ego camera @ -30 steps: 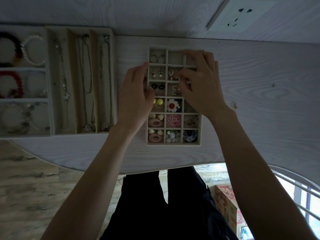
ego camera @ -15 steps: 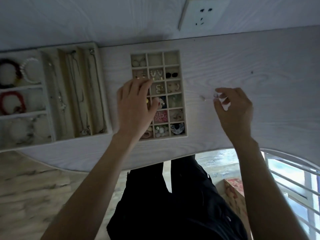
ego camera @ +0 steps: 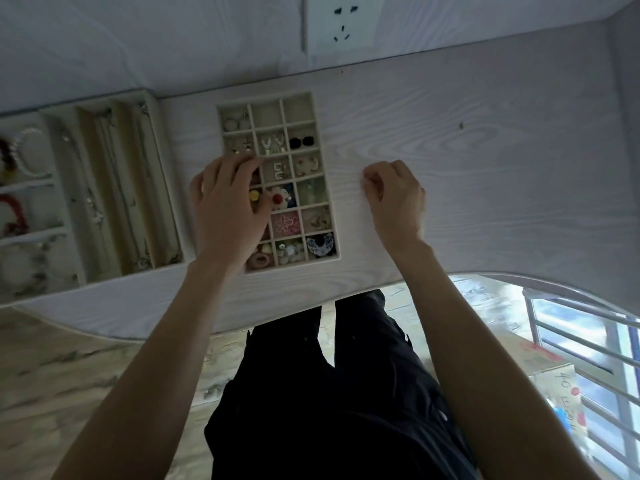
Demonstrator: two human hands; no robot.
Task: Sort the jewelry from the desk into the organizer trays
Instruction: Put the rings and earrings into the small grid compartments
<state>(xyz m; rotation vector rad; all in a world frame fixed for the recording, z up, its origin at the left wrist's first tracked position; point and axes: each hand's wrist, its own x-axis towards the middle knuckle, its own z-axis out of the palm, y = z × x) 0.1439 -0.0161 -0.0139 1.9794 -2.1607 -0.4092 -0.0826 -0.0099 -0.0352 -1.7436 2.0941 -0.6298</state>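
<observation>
A small grid organizer tray (ego camera: pixel 266 114) lies on the pale wood desk (ego camera: pixel 485 185), its compartments filled with earrings, studs and flower pieces. My left hand (ego camera: pixel 228 202) rests on the tray's left column, fingers fairly straight, covering several compartments. To the right of the tray my right hand (ego camera: pixel 394 195) sits on the desk. Its fingers are curled and its tips are bunched together against the surface. Whatever small jewelry piece is under them is hidden.
A larger organizer (ego camera: pixel 173 188) holding necklaces in long slots stands left of the grid tray, with bracelet compartments (ego camera: pixel 31 181) at the far left. A wall socket (ego camera: pixel 341 24) is above the desk. A cardboard box (ego camera: pixel 554 375) and metal railing (ego camera: pixel 588 341) lie below right.
My right hand left the grid tray, went right to the small pieces on the desk, then curled its fingers down onto that spot. My left hand stayed on the tray's left side.
</observation>
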